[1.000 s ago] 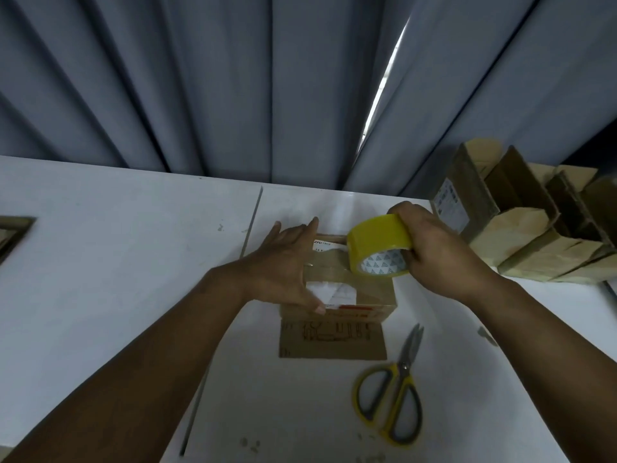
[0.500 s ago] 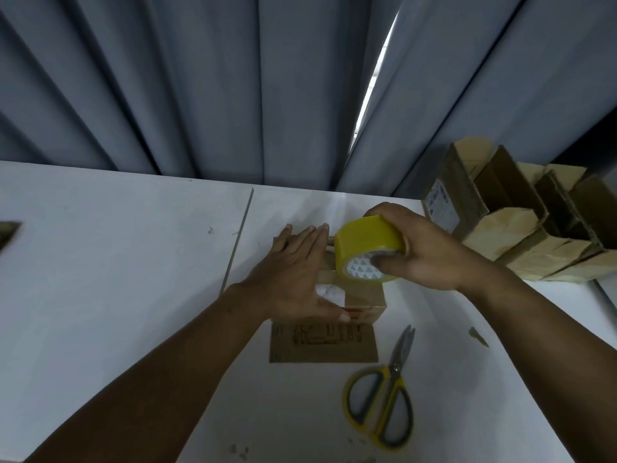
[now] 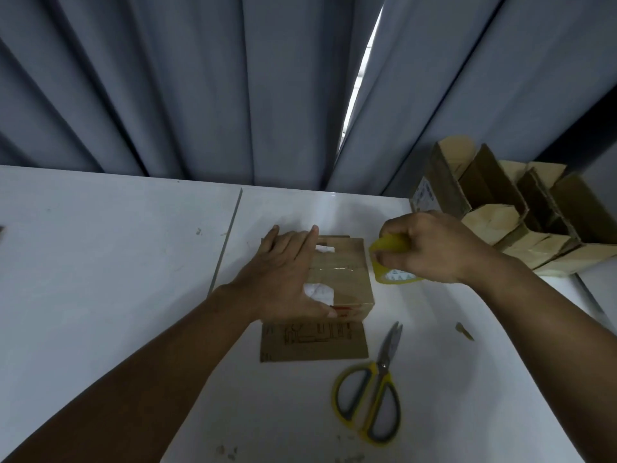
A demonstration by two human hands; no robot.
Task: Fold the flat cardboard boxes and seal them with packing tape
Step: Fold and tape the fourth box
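Under the flat left hand (image 3: 287, 279), the cardboard box (image 3: 347, 275) sits on the white surface (image 3: 100, 279) with its top flaps closed and a glossy strip of tape (image 3: 337, 269) laid across the seam. The left fingers (image 3: 293, 245) lie straight and close together, pressing on the left half of the lid, with the thumb at the near edge. The right fingers (image 3: 394, 259) are curled round the yellow tape roll (image 3: 389, 243), which the right hand (image 3: 430, 248) holds just off the box's right edge at about lid height. Much of the roll is hidden behind the knuckles.

The step in hand looks like finishing the top seal. To do it well, the strip should stay taut as the roll goes down over the right edge, so that the tape laps onto the side wall rather than ending at the corner. The left fingers should hold the flaps level until the tape is stuck, then rub along the seam to flatten any bubbles. (Whether the tape runs unbroken from the lid to the roll cannot be made out.)

For the cut, the scissors (image 3: 370, 402) lie closed on the surface, nearer the person than the right fingers and below that wrist. One loose flap (image 3: 314, 342) lies flat on the surface just nearer than the left thumb, touching the box's base. A stack of open boxes (image 3: 521, 212) stands well beyond the right fingers, to their outer side.
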